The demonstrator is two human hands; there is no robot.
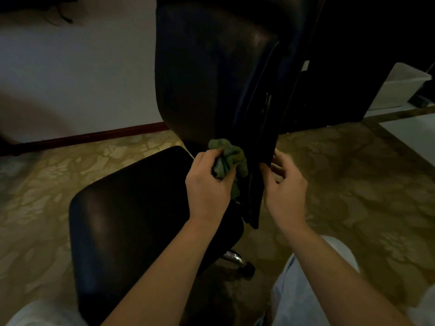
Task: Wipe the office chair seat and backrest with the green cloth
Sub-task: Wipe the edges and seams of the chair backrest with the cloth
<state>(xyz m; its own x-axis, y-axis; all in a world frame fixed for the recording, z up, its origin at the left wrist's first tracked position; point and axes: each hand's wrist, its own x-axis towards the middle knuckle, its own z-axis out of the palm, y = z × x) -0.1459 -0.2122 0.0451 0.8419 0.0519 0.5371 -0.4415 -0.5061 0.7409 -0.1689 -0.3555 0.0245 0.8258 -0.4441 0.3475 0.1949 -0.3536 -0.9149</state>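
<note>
A black office chair stands in front of me, its backrest [211, 74] rising at centre and its seat [131, 215] lower left. My left hand [208, 187] grips a crumpled green cloth [229, 161] and holds it against the lower part of the backrest's front face. On the other side, my right hand [283, 184] holds the lower right edge of the backrest, thumb in front and fingers curled behind it.
Patterned beige carpet [353, 184] covers the floor. A white wall with a dark skirting board [89, 135] runs behind the chair. Dark furniture [348, 67] and a white bin [400, 88] stand at the right. The chair's chrome base [233, 256] shows under the seat.
</note>
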